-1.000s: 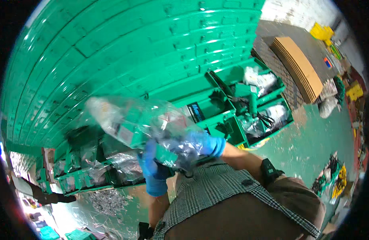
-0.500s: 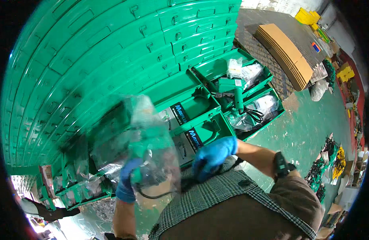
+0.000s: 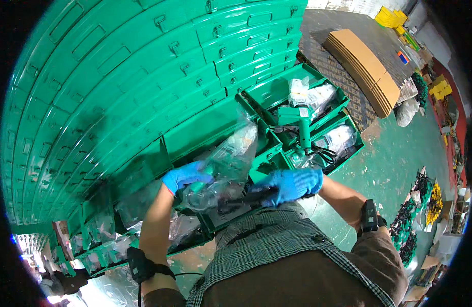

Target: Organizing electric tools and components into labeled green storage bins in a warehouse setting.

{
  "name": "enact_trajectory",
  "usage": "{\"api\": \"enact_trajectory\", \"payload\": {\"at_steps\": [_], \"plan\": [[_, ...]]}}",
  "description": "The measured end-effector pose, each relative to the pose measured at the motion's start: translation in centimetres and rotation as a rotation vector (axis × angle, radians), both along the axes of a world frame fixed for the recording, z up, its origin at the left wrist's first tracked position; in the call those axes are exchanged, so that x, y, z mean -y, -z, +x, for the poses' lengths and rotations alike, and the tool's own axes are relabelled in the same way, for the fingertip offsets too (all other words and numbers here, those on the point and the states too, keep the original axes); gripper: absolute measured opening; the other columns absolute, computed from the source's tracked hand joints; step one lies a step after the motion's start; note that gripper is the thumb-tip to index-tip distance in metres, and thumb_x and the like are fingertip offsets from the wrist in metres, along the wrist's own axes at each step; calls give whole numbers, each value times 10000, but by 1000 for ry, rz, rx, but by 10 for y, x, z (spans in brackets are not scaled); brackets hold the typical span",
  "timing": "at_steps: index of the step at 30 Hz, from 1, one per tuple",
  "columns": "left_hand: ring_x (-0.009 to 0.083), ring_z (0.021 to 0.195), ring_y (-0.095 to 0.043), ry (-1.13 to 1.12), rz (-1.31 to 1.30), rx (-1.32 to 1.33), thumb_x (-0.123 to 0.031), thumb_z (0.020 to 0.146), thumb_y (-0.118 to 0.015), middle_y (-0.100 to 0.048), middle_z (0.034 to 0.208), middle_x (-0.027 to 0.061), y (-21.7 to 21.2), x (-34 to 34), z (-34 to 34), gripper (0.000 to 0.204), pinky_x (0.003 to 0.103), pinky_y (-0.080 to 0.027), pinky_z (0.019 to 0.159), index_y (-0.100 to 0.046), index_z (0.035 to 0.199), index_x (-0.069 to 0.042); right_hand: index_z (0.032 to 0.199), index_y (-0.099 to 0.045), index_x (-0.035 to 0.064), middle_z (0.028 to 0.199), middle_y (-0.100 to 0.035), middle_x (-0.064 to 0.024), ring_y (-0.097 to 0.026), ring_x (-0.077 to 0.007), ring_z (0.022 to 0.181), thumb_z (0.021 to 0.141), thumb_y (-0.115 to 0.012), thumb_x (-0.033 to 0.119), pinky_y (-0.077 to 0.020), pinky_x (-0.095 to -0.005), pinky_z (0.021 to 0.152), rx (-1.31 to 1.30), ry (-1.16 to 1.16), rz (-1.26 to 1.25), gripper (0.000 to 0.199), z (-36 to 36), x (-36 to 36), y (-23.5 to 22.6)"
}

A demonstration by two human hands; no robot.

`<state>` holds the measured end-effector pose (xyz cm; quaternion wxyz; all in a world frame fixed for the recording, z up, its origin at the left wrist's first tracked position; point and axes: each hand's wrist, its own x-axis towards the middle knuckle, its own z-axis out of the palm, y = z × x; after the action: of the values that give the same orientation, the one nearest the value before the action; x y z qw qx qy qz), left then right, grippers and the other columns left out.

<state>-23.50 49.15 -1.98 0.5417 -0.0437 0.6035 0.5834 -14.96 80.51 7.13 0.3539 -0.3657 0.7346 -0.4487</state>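
Note:
Blue gloves cover both my hands. My left hand (image 3: 183,177) is closed round the near left part of a clear plastic bag (image 3: 237,149) with a green tool in it. The bag lies tilted over an open green metal case (image 3: 195,128), its far end pointing away from me. To the right, my right hand (image 3: 291,185) is closed on a black cord bundle (image 3: 246,198) near the front of the bag; its fingers are partly hidden. Another green power tool (image 3: 304,125) with a black cord lies across the open cases to the right.
Stacked green metal cases (image 3: 144,61) rise behind the open ones. More open cases with clear bags (image 3: 105,225) run to the left. Flat cardboard sheets (image 3: 366,74) lie at the far right. Piles of black and yellow parts (image 3: 417,215) lie on the floor at right.
The bag has come down and to the right over the open case. My left hand has risen and moved inward with it. My right hand has shifted slightly right and up.

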Motion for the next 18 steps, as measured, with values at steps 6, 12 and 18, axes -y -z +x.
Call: {"api": "enact_trajectory", "payload": {"at_steps": [6, 12, 18], "plan": [[346, 1284, -284, 752, -996, -1154, -474, 631, -724, -253, 1398, 242, 10, -4, -5, 1029, 476, -202, 1062, -203, 1385, -6, 995, -608, 118, 892, -609, -117, -599, -294, 773, 713, -568, 146, -479, -392, 628, -917, 239, 128, 286, -70, 28, 61], [323, 1152, -426, 608, -1114, -1165, -320, 623, -733, -407, 1278, 156, 39, 3, -19, 916, 479, -358, 930, -257, 1389, -166, 977, -602, 104, 956, -599, -108, -591, -318, 825, 751, -553, 100, -483, -391, 690, -823, 355, 50, 231, -67, 62, 112], [285, 1057, -481, 566, -1235, -1160, -277, 588, -761, -485, 1160, 103, 61, 17, -29, 812, 407, -426, 851, -400, 1310, -194, 1176, -536, 91, 1115, -545, -167, -525, -333, 1041, 780, -651, 192, -435, -405, 875, -591, 281, 2, 425, -47, 67, 102]]}}
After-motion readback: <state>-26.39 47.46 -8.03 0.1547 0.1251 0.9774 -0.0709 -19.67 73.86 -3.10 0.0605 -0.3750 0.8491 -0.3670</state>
